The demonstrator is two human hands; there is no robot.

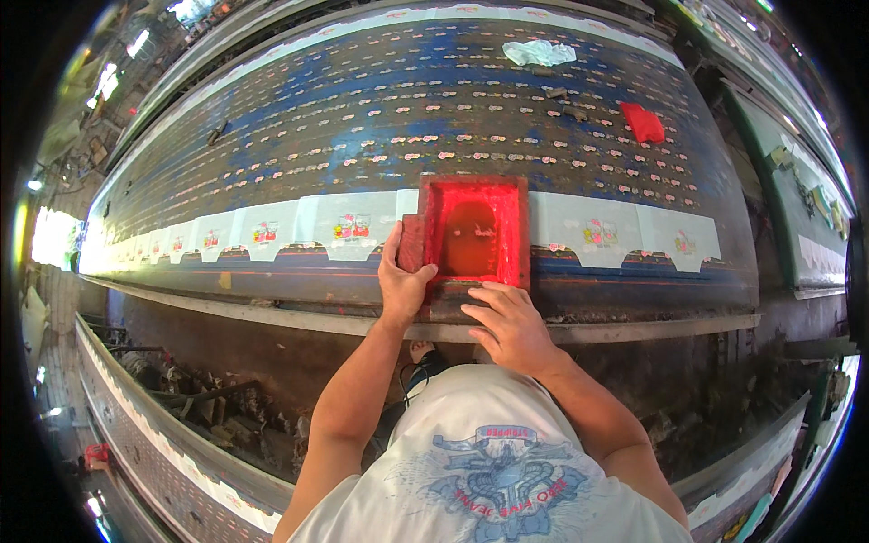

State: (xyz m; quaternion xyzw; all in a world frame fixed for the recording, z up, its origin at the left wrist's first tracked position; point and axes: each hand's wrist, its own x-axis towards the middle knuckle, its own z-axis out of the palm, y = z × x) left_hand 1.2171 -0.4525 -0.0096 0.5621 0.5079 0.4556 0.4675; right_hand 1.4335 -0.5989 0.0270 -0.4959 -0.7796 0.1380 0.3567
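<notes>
A screen-printing frame (522, 231) with red-stained wooden sides lies on the long table, over a row of white fabric pieces (353, 237). Inside it, the mesh (471, 240) is coated in red, with a darker rounded area in the middle. My left hand (404, 281) grips the frame's left side, where a reddish wooden block sticks out; its thumb presses near the front corner. At the near edge, my right hand (511, 324) has its fingers stretched and apart, the upper fingertips touching the frame's rim. The fabric beneath the frame is hidden.
Small printed marks cover the dark table (299, 136) in rows. Farther back lie a crumpled pale cloth (539, 53) and a red cloth (643, 122). A rail (272, 308) runs along the near edge. Another table (797, 190) stands at the right, with a further one behind me.
</notes>
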